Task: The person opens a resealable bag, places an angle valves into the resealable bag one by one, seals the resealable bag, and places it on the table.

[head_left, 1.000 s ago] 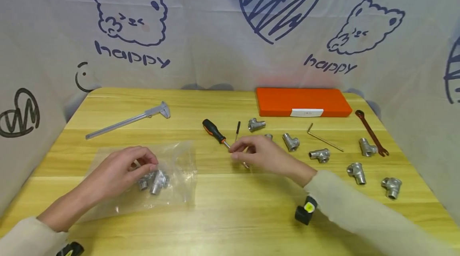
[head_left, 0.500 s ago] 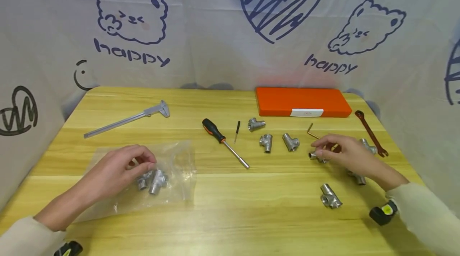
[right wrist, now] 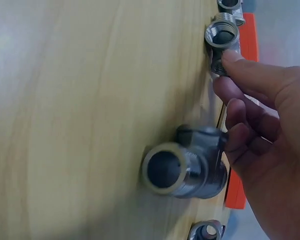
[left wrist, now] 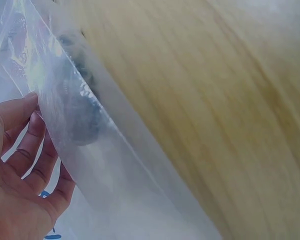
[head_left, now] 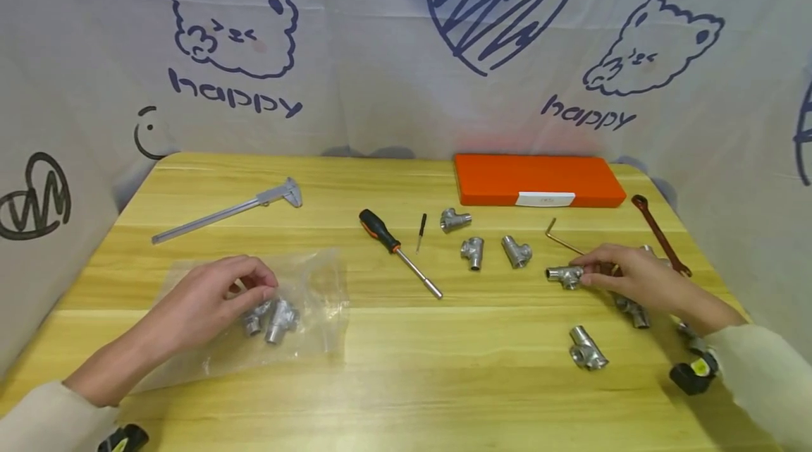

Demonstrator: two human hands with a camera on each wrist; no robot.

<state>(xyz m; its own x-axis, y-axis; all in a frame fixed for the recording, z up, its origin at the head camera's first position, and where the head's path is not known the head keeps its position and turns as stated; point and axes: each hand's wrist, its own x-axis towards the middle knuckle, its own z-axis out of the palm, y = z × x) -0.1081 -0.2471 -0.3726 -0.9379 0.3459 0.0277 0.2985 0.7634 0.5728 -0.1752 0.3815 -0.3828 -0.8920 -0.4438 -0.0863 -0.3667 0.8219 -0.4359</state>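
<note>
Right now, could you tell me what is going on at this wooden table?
A person sits at the wooden table. The left hand pinches a clear plastic bag holding silver metal tee pipe fittings. The right hand grips one loose silver tee fitting lying on the table among several others. An orange-and-black screwdriver and an orange flat case lie beyond.

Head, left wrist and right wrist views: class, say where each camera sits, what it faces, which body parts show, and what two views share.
Head: above, facing down on the yellow wooden table; both hands and sleeves show.
Left wrist: beside the left hand, facing the clear plastic bag.
Right wrist: low by the right hand, facing the silver metal tee fitting its fingers touch.
Shared: head and right wrist show that fitting and the flat orange case.
</note>
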